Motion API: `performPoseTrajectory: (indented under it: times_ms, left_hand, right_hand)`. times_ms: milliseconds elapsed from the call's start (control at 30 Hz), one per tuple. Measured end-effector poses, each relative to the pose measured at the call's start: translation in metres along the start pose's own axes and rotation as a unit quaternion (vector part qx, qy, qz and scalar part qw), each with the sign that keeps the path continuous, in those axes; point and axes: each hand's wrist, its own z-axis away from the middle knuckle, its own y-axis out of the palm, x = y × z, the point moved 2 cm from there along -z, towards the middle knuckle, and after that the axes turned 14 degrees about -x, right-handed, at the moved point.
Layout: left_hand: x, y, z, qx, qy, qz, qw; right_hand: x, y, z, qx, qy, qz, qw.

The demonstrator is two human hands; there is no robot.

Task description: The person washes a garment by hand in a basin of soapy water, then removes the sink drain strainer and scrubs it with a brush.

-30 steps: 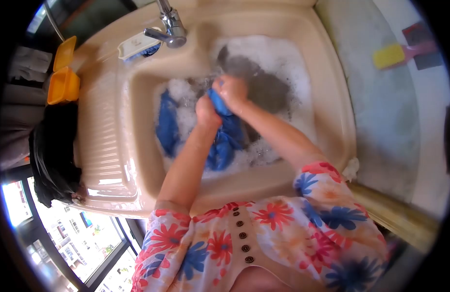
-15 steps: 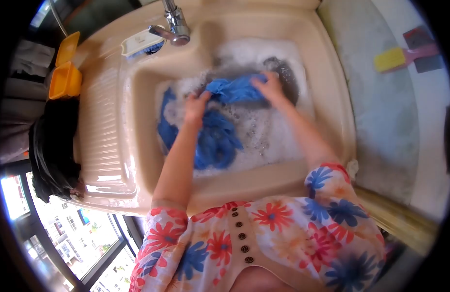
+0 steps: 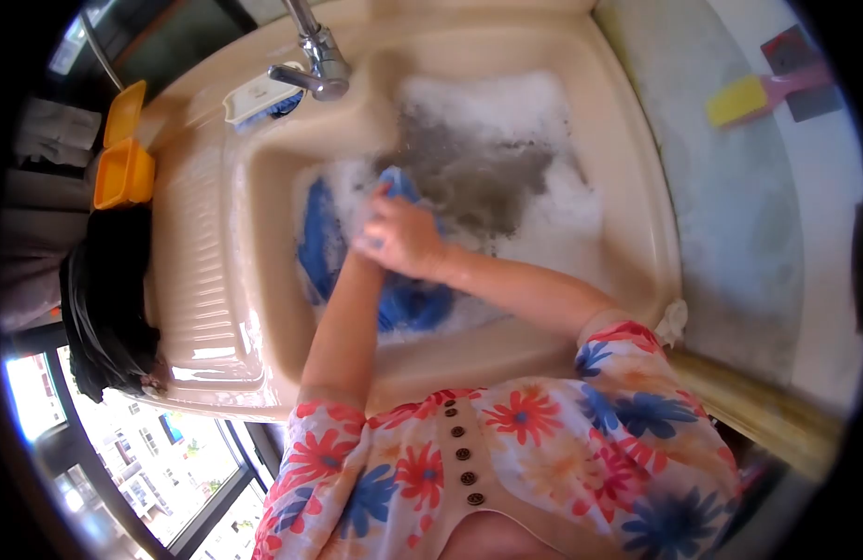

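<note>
A wet blue cloth [image 3: 414, 303] lies bunched in sudsy water in the left half of the sink basin [image 3: 627, 168]. Part of it rises between my two hands, which are pressed together above it. My right hand [image 3: 408, 238] crosses over from the right, its fingers closed on the cloth. Beneath and left of it, my left hand [image 3: 364, 245] is closed on the same cloth, most of its fingers covered by the right. White foam surrounds a patch of grey water on the right side.
A chrome faucet [image 3: 324, 75] stands behind the basin, beside a soap dish with a blue-bristled brush [image 3: 263, 98]. On the left are a ribbed drainboard [image 3: 203, 271], an open orange box [image 3: 125, 173] and black fabric [image 3: 109, 299]. A yellow-and-pink brush [image 3: 739, 101] is at the right.
My right hand has swung left from the basin's right side to meet my left hand. The stretched length of blue cloth is now bunched between them, baring grey water.
</note>
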Motion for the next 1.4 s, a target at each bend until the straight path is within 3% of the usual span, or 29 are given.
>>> performPoseTrajectory:
  times_ms: [33,67,167,200,300,333,433,500,533,567,600,633,667,733,767,833,867,933,967,1000,1033,1100,1133,1167,1200,1233,1300,1333,1400]
  left_hand:
    - [0.005,-0.004,0.000,-0.023,0.020,-0.010,0.999]
    - [0.003,0.001,0.000,-0.076,-0.041,0.022,0.996]
    - [-0.010,0.031,0.006,-0.227,-0.216,0.126,0.941]
    - [-0.036,0.055,0.017,-0.199,-0.277,0.136,0.930]
    - [-0.019,0.036,0.003,-0.119,-0.194,0.240,0.944]
    - [-0.012,0.031,-0.006,0.291,-0.109,0.423,0.851]
    - [0.001,0.027,-0.006,0.040,-0.171,0.265,0.948]
    - [-0.001,0.022,-0.005,-0.132,-0.195,0.140,0.962]
    - [-0.030,0.049,0.006,-0.142,-0.317,0.100,0.933]
    - [-0.056,0.060,0.014,-0.026,-0.291,0.031,0.956]
    - [-0.072,0.067,0.017,-0.039,-0.265,0.038,0.963]
    - [-0.078,0.071,0.017,-0.054,-0.239,0.051,0.968]
    - [-0.078,0.056,0.011,-0.084,-0.172,-0.025,0.981]
    - [-0.090,0.024,0.006,-0.139,-0.079,-0.161,0.974]
    - [-0.081,0.023,0.008,-0.091,-0.021,-0.328,0.940]
    - [-0.034,0.026,0.008,0.011,0.096,-0.620,0.779]
    - [-0.009,0.034,0.009,0.118,0.112,-0.651,0.741]
    - [-0.035,0.035,0.011,0.088,-0.008,-0.480,0.873]
    - [-0.049,0.032,0.011,0.070,-0.070,-0.382,0.919]
    - [-0.061,0.015,0.002,0.057,-0.158,-0.304,0.938]
    - [-0.073,0.006,0.003,0.016,-0.149,-0.112,0.982]
    - [-0.079,0.003,0.012,-0.109,-0.112,0.022,0.987]
    - [-0.074,0.012,0.012,-0.124,-0.161,0.023,0.979]
    - [-0.068,0.021,0.013,-0.141,-0.210,0.023,0.967]
    - [-0.064,0.026,0.014,-0.157,-0.260,0.021,0.953]
    - [-0.060,0.028,0.011,-0.121,-0.243,0.060,0.961]
    - [-0.029,0.017,0.003,-0.049,-0.213,0.135,0.966]
    - [0.015,-0.016,-0.028,0.163,-0.227,0.261,0.924]
    - [0.002,0.000,-0.008,0.007,-0.193,0.197,0.961]
  right_hand:
    - [0.010,0.004,0.003,0.000,-0.031,-0.014,0.999]
    - [0.001,0.010,-0.001,-0.056,-0.049,-0.007,0.997]
    - [-0.057,0.019,-0.036,-0.028,0.260,0.042,0.964]
    - [-0.058,0.022,-0.038,-0.059,0.217,0.064,0.972]
    - [-0.065,0.024,-0.037,-0.125,0.135,0.102,0.978]
    - [-0.067,0.026,-0.035,-0.127,0.138,0.091,0.978]
    - [-0.071,0.024,-0.008,-0.125,0.157,0.061,0.978]
    - [-0.073,0.023,0.000,-0.128,0.163,0.033,0.978]
    - [-0.105,0.002,-0.013,-0.061,0.343,-0.007,0.937]
    - [-0.147,-0.003,-0.015,0.018,0.289,0.153,0.945]
    - [-0.179,-0.012,-0.009,0.033,0.336,0.087,0.937]
    - [-0.180,-0.040,-0.012,0.001,0.326,0.157,0.932]
    - [-0.177,-0.068,-0.017,-0.032,0.311,0.227,0.922]
    - [-0.207,-0.095,-0.013,-0.033,0.346,0.158,0.924]
    - [-0.204,-0.103,-0.017,-0.035,0.364,0.123,0.923]
    - [-0.169,-0.078,-0.004,0.052,0.243,0.196,0.949]
    - [-0.151,-0.062,0.003,0.122,0.217,0.204,0.947]
    - [-0.144,-0.054,0.004,0.257,0.195,0.168,0.931]
    - [-0.159,-0.062,0.001,0.222,0.215,0.205,0.929]
    - [-0.180,-0.082,-0.002,0.183,0.312,0.108,0.926]
    - [-0.189,-0.096,-0.005,0.141,0.401,0.010,0.905]
    - [-0.190,-0.083,-0.002,0.063,0.425,-0.074,0.900]
    - [-0.188,-0.074,-0.004,0.023,0.432,-0.114,0.895]
    - [-0.176,-0.053,-0.003,0.069,0.419,-0.132,0.896]
    - [-0.109,-0.058,-0.019,0.101,0.443,-0.159,0.877]
    - [-0.129,-0.015,-0.002,0.111,0.292,-0.113,0.943]
    - [-0.047,-0.011,-0.007,-0.035,0.048,-0.036,0.998]
    - [-0.017,-0.011,-0.007,0.007,0.041,-0.010,0.999]
    - [-0.039,0.003,-0.007,0.013,0.117,0.078,0.990]
